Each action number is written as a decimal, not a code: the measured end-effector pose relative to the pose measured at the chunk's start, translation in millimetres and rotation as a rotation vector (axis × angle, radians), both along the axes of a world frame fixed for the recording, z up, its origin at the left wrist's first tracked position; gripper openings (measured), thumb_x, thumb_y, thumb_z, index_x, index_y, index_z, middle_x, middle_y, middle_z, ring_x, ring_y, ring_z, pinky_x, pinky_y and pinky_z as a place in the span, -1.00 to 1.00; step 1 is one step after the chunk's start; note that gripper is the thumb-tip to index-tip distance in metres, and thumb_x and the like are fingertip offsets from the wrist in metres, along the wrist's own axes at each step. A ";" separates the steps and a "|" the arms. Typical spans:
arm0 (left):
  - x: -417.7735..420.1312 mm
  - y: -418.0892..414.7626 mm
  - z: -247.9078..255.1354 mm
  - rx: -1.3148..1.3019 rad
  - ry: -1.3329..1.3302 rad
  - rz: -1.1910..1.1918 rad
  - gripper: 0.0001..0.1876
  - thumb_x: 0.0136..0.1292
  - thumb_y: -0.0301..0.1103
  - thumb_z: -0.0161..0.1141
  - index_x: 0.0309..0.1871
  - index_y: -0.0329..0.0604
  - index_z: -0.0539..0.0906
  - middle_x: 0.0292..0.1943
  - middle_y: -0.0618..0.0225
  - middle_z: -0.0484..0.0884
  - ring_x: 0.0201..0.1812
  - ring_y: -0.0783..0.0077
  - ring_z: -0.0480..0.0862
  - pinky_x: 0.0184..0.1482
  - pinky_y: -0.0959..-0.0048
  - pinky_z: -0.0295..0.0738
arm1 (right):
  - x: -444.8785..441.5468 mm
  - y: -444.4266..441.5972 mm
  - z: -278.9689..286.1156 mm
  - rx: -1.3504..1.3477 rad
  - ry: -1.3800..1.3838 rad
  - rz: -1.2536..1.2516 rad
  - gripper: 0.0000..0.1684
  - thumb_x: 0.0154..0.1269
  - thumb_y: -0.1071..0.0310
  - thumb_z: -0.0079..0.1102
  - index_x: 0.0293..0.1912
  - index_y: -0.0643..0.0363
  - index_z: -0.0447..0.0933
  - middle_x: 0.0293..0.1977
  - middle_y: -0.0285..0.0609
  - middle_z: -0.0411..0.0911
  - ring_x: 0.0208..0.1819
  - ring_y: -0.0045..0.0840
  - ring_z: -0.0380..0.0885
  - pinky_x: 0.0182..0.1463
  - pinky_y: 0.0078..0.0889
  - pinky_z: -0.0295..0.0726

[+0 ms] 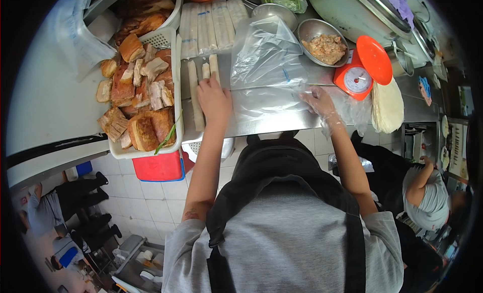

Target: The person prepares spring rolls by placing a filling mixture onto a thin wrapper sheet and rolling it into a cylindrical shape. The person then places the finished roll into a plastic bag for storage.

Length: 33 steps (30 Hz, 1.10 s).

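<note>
My bare left hand [216, 98] lies over pale, slender rolls on the steel counter. Its fingers touch two rolls, a shorter roll [205, 71] and a right-hand roll [213, 62], whose lower parts the hand hides. Just left of it lies a longer roll [195, 100]. My right hand [320, 102], in a clear plastic glove, has its thumb and fingers at the right edge of a clear plastic bag [268, 62]. The bag lies flat between my hands. Whether either hand grips what it touches is unclear.
A white basket [179, 104] of roasted pork pieces [143, 96] stands left. Bagged rolls [211, 25] lie behind. A steel bowl of minced filling [325, 49], a red dial scale [354, 79] and stacked thin wrappers [387, 106] sit right. Other people [426, 195] are behind on both sides.
</note>
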<state>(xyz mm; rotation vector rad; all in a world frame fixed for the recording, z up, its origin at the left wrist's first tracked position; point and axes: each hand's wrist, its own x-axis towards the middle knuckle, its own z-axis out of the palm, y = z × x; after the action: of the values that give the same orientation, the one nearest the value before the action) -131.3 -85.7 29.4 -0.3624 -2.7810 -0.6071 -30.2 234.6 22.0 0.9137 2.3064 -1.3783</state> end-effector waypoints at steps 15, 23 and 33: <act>-16.4 -23.0 14.0 0.319 -0.699 -0.023 -0.26 0.19 -0.39 0.29 0.48 -0.33 0.36 0.08 0.08 0.58 0.02 0.28 0.61 0.01 0.33 0.60 | -5.0 -38.3 47.5 0.555 0.997 0.448 -0.31 0.16 0.36 0.47 0.30 0.01 0.52 0.03 -0.05 0.62 0.07 -0.17 0.59 0.23 -0.09 0.53; 14.1 -1.9 88.1 0.811 -1.174 -0.788 -0.29 0.27 -0.34 0.21 0.53 -0.13 0.37 0.07 0.30 0.56 0.03 0.49 0.56 0.11 0.49 0.48 | -28.5 -69.1 94.2 0.688 0.928 0.894 -0.32 0.05 0.33 0.48 0.23 -0.08 0.56 0.09 -0.09 0.63 0.20 -0.12 0.53 0.30 -0.06 0.47; 21.3 1.9 1.8 0.529 -0.745 -0.580 -0.53 0.12 -0.55 0.43 0.16 -0.14 0.70 -0.18 0.33 0.78 -0.15 0.51 0.69 0.03 0.49 0.57 | 7.4 -16.7 -4.3 0.284 0.674 0.661 -0.60 0.21 0.35 0.42 0.06 -0.03 0.64 -0.05 -0.10 0.66 0.06 -0.09 0.58 0.13 -0.04 0.55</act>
<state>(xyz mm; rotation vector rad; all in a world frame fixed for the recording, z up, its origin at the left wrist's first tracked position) -110.0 -83.7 31.2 -0.9937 -2.9542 -1.8957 -22.8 217.9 17.8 -0.3477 2.9330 -1.1710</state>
